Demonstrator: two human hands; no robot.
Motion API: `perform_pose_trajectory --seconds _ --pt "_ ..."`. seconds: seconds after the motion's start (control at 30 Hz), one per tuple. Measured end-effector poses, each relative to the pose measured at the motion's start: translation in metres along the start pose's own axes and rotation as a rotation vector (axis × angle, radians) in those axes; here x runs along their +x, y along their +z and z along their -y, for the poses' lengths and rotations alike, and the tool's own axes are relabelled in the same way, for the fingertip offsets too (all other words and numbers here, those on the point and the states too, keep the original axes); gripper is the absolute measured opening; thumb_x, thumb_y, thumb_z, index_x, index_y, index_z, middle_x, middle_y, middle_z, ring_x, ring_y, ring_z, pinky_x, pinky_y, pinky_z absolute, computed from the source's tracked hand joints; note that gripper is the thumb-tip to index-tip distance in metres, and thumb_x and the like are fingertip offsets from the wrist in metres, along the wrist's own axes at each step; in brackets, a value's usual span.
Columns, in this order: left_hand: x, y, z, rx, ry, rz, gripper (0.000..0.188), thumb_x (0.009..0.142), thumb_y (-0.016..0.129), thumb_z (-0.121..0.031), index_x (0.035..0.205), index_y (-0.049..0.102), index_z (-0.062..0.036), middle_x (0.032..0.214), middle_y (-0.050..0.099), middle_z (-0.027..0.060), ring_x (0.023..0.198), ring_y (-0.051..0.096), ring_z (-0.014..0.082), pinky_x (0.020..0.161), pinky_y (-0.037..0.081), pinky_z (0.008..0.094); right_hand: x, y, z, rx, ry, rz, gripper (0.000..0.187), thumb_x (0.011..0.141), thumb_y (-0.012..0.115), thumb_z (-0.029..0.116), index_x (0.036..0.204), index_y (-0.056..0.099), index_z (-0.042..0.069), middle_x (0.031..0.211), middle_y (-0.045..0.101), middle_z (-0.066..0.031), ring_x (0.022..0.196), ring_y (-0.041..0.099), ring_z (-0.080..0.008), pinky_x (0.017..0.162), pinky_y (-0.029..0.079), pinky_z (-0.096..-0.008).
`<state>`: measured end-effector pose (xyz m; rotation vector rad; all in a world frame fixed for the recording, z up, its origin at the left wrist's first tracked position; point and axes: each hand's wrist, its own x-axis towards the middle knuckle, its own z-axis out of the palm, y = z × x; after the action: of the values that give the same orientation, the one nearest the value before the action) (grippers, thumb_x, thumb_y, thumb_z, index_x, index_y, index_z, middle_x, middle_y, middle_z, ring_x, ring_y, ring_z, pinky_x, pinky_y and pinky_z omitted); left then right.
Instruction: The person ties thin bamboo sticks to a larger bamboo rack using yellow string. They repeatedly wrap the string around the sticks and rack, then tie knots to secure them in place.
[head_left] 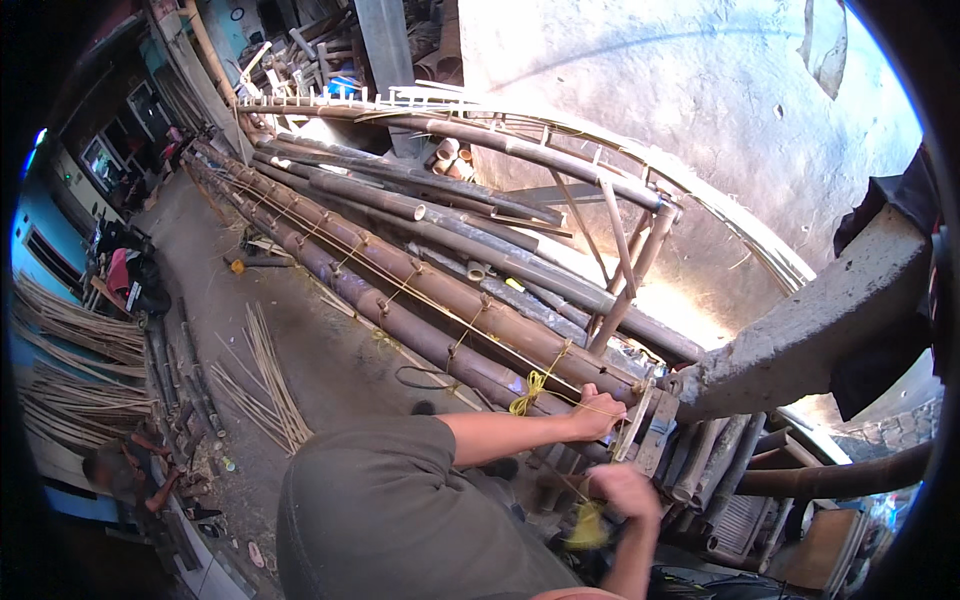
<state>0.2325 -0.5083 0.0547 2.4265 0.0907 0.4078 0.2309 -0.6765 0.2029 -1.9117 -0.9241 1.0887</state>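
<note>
Two long brown bamboo poles (437, 282) lie side by side, bound at intervals with ties. A thin yellow cord runs along them. My left hand (597, 412) rests at their near end, fingers bent and closed over something too small to make out, next to a pale upright strip (632, 425). Just left of it, a coil of yellow cord (528, 392) hangs on the poles. My right hand (625, 490) is nearer to me, below the pole ends, smeared by motion. Beside it hangs a blurred yellow bundle (587, 526); whether my fingers hold it is unclear.
More bamboo poles (400, 205) lie beyond, beside a raised bamboo frame (520, 150) carrying long split strips. A concrete post (800, 310) slants in at right. Bamboo strips (265, 385) lie on the floor at left, and another person (140, 475) sits low there.
</note>
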Motion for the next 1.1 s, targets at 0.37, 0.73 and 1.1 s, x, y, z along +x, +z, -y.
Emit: perform_pose_trajectory --seconds 0.37,0.73,1.1 --pt "0.165 -0.026 -0.007 -0.416 -0.051 -0.240 0.024 0.092 0.051 -0.019 0.082 0.063 -0.0007 0.074 0.066 0.0212 0.072 0.066 0.0349 0.065 0.049 0.0455 0.022 0.104 -0.061 -0.373 -0.077 -0.538 0.039 0.090 0.058 0.027 0.063 0.057 -0.001 0.059 0.053 -0.0233 0.058 0.057 -0.0423 0.054 0.044 -0.0472" --pt "0.143 -0.057 0.091 -0.031 -0.209 0.299 0.029 0.088 0.058 -0.027 0.100 0.068 -0.0023 0.101 0.066 0.0250 0.098 0.063 0.0399 0.084 0.051 0.0479 0.054 0.135 -0.066 -0.444 0.088 -0.614 0.031 0.082 0.062 0.025 0.063 0.056 0.001 0.061 0.056 -0.0220 0.059 0.058 -0.0424 0.057 0.046 -0.0480" --pt "-0.071 -0.287 0.246 0.102 -0.319 0.406 0.029 0.093 0.051 -0.023 0.114 0.058 -0.0033 0.110 0.062 0.0257 0.101 0.059 0.0441 0.087 0.045 0.0540 0.221 0.278 0.046 0.538 -0.129 -0.036 0.036 0.096 0.055 0.024 0.125 0.055 0.002 0.110 0.064 -0.0091 0.104 0.061 -0.0196 0.092 0.046 -0.0318"
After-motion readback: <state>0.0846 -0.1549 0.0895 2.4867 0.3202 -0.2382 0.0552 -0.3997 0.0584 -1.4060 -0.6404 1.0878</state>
